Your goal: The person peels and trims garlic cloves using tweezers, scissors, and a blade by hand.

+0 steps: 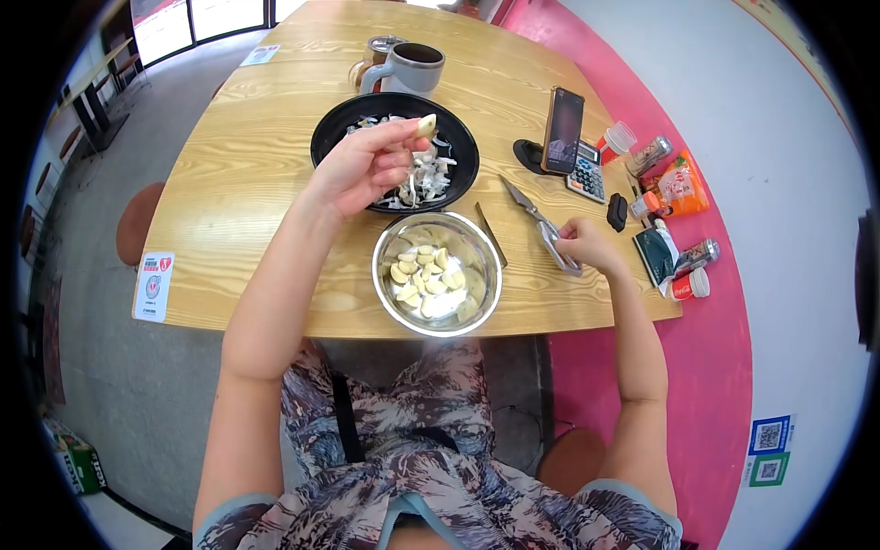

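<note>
Pinched between the fingertips of my left hand (371, 167) is a garlic clove (426, 126), held up over a black bowl (466, 170). White garlic skins (426, 179) lie in that bowl. Just in front of it, a steel bowl (490, 291) holds several peeled cloves (431, 270). Over to the right, the fingers of my right hand (584, 246) are closed on the handles of metal scissors (541, 220), whose blades point away and to the left near the tabletop. A thin dark strip (491, 236) rests between the steel bowl and the scissors.
Behind the black bowl stand a grey mug (408, 71) and a glass jar (380, 46). A phone on a stand (563, 130), a calculator (587, 171), a black case (617, 212), jars, an orange packet (683, 186) and paper cups line the right edge. A card (154, 287) lies front left.
</note>
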Motion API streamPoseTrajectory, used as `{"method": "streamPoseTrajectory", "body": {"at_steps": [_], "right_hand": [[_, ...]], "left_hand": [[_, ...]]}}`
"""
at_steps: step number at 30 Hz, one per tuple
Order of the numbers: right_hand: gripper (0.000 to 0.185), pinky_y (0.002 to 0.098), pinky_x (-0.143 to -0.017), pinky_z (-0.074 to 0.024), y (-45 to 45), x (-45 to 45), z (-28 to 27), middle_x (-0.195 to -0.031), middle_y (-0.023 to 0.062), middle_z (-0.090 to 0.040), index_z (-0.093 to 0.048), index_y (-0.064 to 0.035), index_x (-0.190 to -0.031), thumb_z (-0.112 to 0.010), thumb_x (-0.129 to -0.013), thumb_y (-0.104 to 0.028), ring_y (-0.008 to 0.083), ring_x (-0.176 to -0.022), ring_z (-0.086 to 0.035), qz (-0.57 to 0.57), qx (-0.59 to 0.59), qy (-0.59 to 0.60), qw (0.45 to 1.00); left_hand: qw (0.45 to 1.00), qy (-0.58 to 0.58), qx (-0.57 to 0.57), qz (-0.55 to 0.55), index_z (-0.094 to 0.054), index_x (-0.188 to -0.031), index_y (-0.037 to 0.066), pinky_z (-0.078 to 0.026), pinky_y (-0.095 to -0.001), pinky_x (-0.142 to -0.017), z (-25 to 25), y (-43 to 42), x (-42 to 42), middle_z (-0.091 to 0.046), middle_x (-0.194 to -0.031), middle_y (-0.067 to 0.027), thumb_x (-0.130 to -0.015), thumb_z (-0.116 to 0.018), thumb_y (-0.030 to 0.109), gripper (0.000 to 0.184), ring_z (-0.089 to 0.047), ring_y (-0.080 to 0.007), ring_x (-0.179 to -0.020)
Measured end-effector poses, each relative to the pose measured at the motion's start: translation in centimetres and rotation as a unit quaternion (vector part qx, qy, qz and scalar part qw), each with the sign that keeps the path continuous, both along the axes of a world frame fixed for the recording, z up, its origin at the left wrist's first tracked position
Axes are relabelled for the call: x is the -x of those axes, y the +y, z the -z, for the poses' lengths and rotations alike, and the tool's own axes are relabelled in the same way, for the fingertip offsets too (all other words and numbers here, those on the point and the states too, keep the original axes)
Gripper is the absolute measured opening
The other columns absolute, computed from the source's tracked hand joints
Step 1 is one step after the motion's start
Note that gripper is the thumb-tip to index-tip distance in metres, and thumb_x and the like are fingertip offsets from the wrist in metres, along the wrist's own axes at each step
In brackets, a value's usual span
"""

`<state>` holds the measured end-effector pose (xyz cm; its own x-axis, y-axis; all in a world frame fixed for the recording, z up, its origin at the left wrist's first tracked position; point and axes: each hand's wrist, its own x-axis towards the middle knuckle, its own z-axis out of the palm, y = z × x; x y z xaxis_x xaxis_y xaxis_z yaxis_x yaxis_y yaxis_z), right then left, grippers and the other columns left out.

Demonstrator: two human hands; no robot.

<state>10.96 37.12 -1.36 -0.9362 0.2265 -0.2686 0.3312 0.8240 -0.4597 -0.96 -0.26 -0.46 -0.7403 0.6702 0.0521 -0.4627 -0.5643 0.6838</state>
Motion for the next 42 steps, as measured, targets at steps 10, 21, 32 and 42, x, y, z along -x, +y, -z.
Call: {"method": "streamPoseTrajectory", "body": {"at_steps": [10, 21, 32, 42], "right_hand": [[0.053, 0.0321, -0.061, -0.0478, -3.5, -3.1, -2.7, -0.079, 0.0059, -0.058, -0.052, -0.0012, -0.095, -0.088, -0.067, -0.027, 0.0162, -0.072, -0.057, -0.016, 0.040, 0.282, 0.958], [0.070, 0.0361, -0.064, -0.0456, -10.3, -1.4, -7.9, -0.085, 0.0099, -0.054, -0.054, -0.0020, -0.099, -0.091, -0.053, -0.040, 0.0263, -0.075, -0.055, -0.227, -0.229, 0.425, 0.846], [0.064, 0.0348, -0.059, -0.0444, -10.7, -0.7, -8.4, -0.072, 0.0065, -0.052, -0.053, -0.0044, -0.090, -0.091, -0.052, -0.040, 0.0231, -0.065, -0.053, -0.229, -0.212, 0.388, 0.867], [0.064, 0.0357, -0.059, -0.0454, -10.9, -0.7, -8.9, -0.071, 0.0088, -0.056, -0.051, -0.0043, -0.088, -0.089, -0.056, -0.045, 0.0244, -0.066, -0.058, -0.223, -0.218, 0.333, 0.890]], "left_hand": [[0.998, 0.056, 0.027, -0.010, -0.061, -0.108, -0.002, -0.027, -0.0145, -0.043, -0.2, 0.3, -0.4, -0.060, -0.086, -0.0032, -0.097, -0.057, 0.016, 0.022, -0.032, 0.0011, -0.052], [0.992, 0.102, 0.069, 0.025, -0.062, -0.100, 0.000, -0.025, -0.0149, -0.041, -0.2, 0.1, -0.4, -0.057, -0.079, 0.0011, -0.099, -0.055, 0.024, 0.024, -0.031, 0.0004, -0.051], [0.991, 0.109, 0.081, 0.006, -0.062, -0.093, 0.002, -0.026, -0.0162, -0.042, -1.2, -0.1, -1.5, -0.059, -0.078, 0.0011, -0.098, -0.058, 0.023, 0.023, -0.032, -0.0007, -0.051], [0.992, 0.117, 0.049, 0.028, -0.062, -0.091, 0.002, -0.027, -0.0154, -0.043, -0.1, 0.1, -0.7, -0.057, -0.077, 0.0010, -0.099, -0.057, 0.026, 0.026, -0.032, -0.0006, -0.051]]}}
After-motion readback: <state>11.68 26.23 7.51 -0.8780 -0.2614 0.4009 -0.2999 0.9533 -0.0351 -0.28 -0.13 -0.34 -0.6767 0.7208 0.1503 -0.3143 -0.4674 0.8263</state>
